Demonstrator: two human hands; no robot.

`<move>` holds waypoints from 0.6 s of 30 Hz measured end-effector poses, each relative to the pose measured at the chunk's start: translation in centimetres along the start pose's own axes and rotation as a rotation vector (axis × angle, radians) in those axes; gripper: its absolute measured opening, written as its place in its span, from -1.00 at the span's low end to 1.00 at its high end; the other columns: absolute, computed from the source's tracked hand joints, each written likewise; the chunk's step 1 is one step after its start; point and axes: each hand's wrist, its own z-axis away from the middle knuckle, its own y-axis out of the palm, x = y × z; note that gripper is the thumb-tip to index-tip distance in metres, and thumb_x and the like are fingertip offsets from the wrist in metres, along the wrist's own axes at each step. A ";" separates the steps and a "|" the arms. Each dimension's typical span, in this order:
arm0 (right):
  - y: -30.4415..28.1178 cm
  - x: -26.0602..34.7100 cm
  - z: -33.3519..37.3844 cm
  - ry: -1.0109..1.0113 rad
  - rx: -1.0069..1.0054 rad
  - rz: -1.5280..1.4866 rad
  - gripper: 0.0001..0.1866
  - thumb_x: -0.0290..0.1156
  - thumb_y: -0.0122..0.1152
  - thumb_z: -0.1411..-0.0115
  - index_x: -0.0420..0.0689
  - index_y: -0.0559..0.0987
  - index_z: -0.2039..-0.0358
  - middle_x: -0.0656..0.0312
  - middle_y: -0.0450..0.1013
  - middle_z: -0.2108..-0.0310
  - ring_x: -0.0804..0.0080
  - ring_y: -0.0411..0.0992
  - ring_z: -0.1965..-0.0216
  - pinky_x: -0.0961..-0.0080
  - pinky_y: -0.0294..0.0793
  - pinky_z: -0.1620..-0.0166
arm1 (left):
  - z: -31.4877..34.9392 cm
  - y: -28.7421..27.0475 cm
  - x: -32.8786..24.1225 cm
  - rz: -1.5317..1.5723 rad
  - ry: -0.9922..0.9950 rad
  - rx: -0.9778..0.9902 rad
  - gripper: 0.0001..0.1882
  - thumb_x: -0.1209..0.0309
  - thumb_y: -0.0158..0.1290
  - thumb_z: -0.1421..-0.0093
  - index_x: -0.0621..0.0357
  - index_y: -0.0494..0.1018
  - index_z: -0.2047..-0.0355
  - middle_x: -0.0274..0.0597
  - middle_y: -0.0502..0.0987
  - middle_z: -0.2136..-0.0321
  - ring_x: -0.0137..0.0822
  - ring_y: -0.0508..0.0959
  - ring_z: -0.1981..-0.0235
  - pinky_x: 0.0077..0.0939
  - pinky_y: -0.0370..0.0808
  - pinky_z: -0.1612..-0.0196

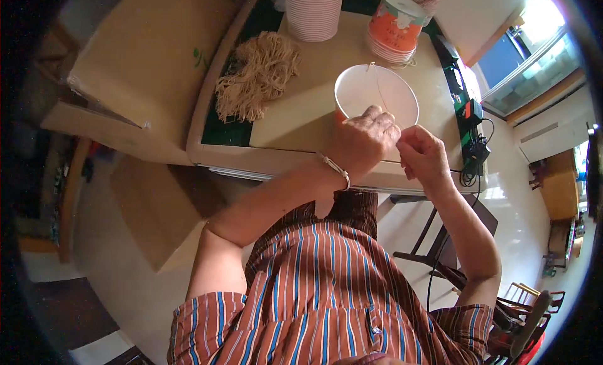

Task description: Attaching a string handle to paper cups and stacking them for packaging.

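The left hand curls over the near rim of a white round paper cup with an orange outer wall, its fingers bent together and gripping the edge where the cup meets the table. The right hand sits just beside it, thumb and forefinger pressed together on a thin pale string that runs up across the cup's open mouth to the far rim, where a small knot or loop shows. The cup stands near the front edge of a beige rounded tabletop, tilted a little toward the person (its white inside faces the camera).

A thin bracelet circles the left wrist. Farther back on the table lies a loose bundle of tan fibre strings, partly over a dark green strip along the table's left side. Behind the cup are two stacks of paper cups: a tall white ribbed stack and a shorter orange and white stack, well apart from the hands. A large brown cardboard box rests against the table's left edge. On the right side of the table a black power strip with cables hangs near the corner. The person wears a shirt with orange, blue and white stripes.
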 end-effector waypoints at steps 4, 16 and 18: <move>0.2 0.3 -0.1 -0.058 0.029 -0.023 -0.96 -0.47 0.20 -0.26 -0.14 0.54 0.31 0.38 0.42 0.58 0.71 0.32 0.63 0.68 0.23 0.70 | -0.1 0.6 1.1 0.055 -0.019 0.100 -0.87 0.35 0.15 -0.13 0.13 0.50 0.39 -0.19 0.54 0.37 -0.16 0.54 0.23 -0.29 0.50 0.11; 0.3 -2.1 -0.1 -0.566 -0.201 0.340 -0.95 -0.57 0.21 -0.20 -0.19 0.53 0.31 0.26 0.42 0.43 0.58 0.36 0.59 0.58 0.40 0.50 | -1.1 0.2 2.3 0.510 -0.286 0.339 -0.85 0.37 0.15 -0.17 0.14 0.50 0.29 -0.06 0.59 0.39 -0.03 0.60 0.29 -0.22 0.52 0.18; 0.7 -1.9 0.0 -0.610 -0.207 0.369 -0.93 -0.58 0.21 -0.18 -0.18 0.53 0.31 0.22 0.41 0.40 0.53 0.37 0.59 0.57 0.41 0.49 | -1.3 0.1 2.4 0.532 -0.321 0.357 -0.85 0.38 0.15 -0.16 0.14 0.51 0.28 -0.05 0.59 0.41 -0.05 0.62 0.32 -0.23 0.53 0.21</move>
